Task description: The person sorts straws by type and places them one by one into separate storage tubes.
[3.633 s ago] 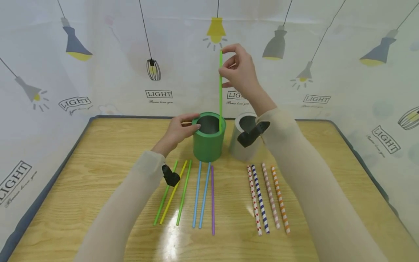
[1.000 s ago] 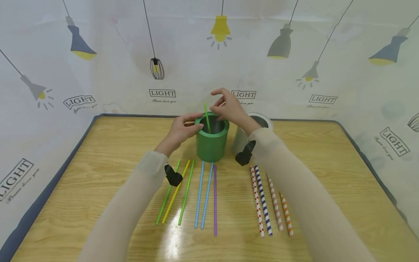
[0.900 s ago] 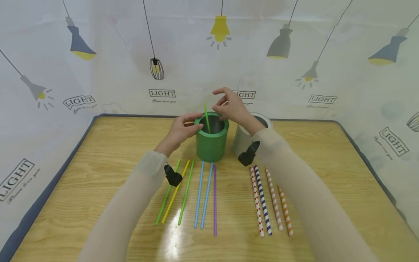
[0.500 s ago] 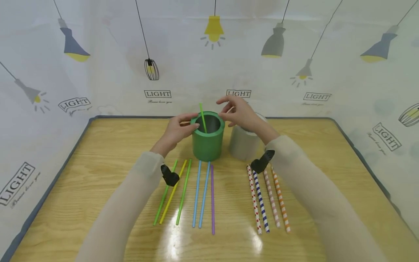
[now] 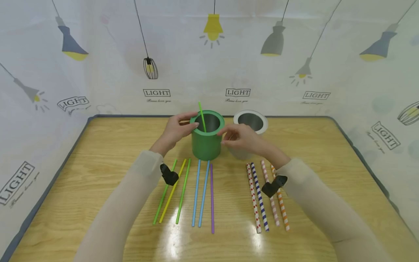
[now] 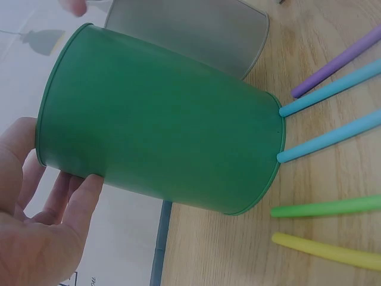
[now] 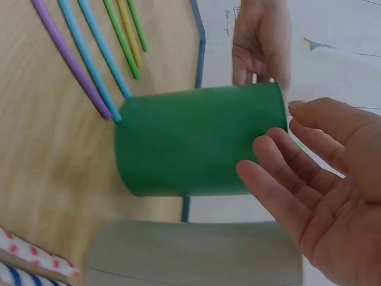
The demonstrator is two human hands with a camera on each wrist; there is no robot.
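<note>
My left hand (image 5: pixel 176 130) holds the green cylindrical container (image 5: pixel 207 147) by the left side of its rim, with the thumb at the opening. Inside it leans one green straw (image 5: pixel 202 115), its upper end above the rim. My right hand (image 5: pixel 240 139) is at the container's right side with loosely bent fingers and nothing between them. In the right wrist view, the right fingertips (image 7: pixel 250 173) lie close to the container's wall; I cannot tell whether they touch. Behind that hand stands a whitish-grey container (image 5: pixel 264 125), partly hidden by it.
On the wooden table (image 5: pixel 98 163), green straws (image 5: pixel 183 191), a yellow straw (image 5: pixel 173 190), blue straws (image 5: pixel 196 193) and a purple straw (image 5: pixel 212 198) lie in front of the green container. To the right lie patterned straws (image 5: pixel 259 196), partly covered by the wrist camera. A printed backdrop (image 5: pixel 183 54) surrounds the table.
My right hand lowered a green straw into the green container and let go. It has then drawn back down and to the right, baring the whitish container's opening. My left hand has stayed at the rim.
</note>
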